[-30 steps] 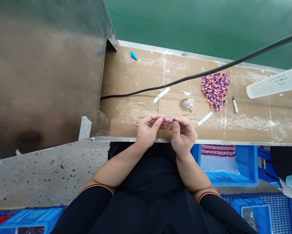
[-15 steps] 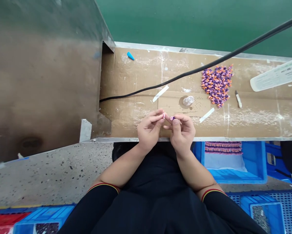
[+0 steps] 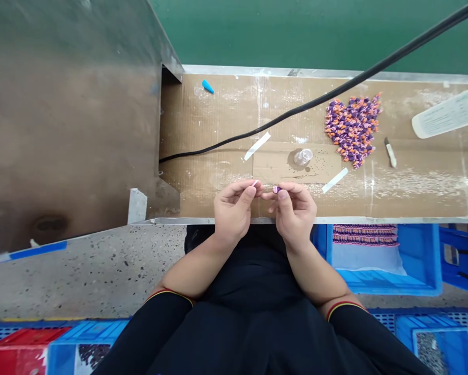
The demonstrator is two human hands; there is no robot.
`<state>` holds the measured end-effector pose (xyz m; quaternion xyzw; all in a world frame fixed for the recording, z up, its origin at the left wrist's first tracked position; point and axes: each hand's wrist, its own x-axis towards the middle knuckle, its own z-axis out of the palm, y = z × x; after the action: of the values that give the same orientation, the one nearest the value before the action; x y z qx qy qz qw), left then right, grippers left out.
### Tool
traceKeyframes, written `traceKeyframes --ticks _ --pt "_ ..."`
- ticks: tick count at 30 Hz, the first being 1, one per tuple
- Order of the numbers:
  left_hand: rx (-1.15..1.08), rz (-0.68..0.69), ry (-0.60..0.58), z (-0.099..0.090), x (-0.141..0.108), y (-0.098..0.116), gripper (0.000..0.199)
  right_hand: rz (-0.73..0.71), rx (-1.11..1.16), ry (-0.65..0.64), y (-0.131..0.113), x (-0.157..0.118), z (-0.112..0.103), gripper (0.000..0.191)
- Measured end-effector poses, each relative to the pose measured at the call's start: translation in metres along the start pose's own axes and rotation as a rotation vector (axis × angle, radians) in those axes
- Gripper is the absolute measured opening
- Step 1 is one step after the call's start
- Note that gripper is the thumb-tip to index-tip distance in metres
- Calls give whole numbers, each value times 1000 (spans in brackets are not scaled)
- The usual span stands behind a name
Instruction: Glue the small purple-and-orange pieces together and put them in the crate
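Note:
Between the thumb and fingers of my left hand is a small pale pink piece. My right hand pinches a small purple and pink piece. Both hands are over the front edge of the cardboard-covered bench, their fingertips close together. Just beyond them a small clear cup stands on a flat cardboard sheet. A pile of purple, orange and pink pieces lies farther back on the right.
A black cable crosses above the bench. Right of the pile are a small knife and a white bottle. A blue cap lies at the back left. Metal housing stands left; a blue crate sits below right.
My left hand has moved slightly left, away from my right hand, and its pink piece is turned differently. The view has shifted a little.

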<state>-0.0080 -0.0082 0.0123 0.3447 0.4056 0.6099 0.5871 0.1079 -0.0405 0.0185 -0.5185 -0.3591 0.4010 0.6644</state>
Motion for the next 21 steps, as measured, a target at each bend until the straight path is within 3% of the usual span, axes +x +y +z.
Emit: traceKeyframes --ticks 3,7,12,21 --pt "-172 -255 0 3 -2 3 32 -226 -183 27 1 -3 3 14" --pt "-264 -397 -11 3 -3 6 30 -434 -396 18 0 0 4 8" --pt "-282 -415 -14 1 -4 6 29 -559 -520 2 -1 4 6 13" --pt "-266 -360 -27 4 -4 8 25 -539 -536 -17 0 3 5 9"
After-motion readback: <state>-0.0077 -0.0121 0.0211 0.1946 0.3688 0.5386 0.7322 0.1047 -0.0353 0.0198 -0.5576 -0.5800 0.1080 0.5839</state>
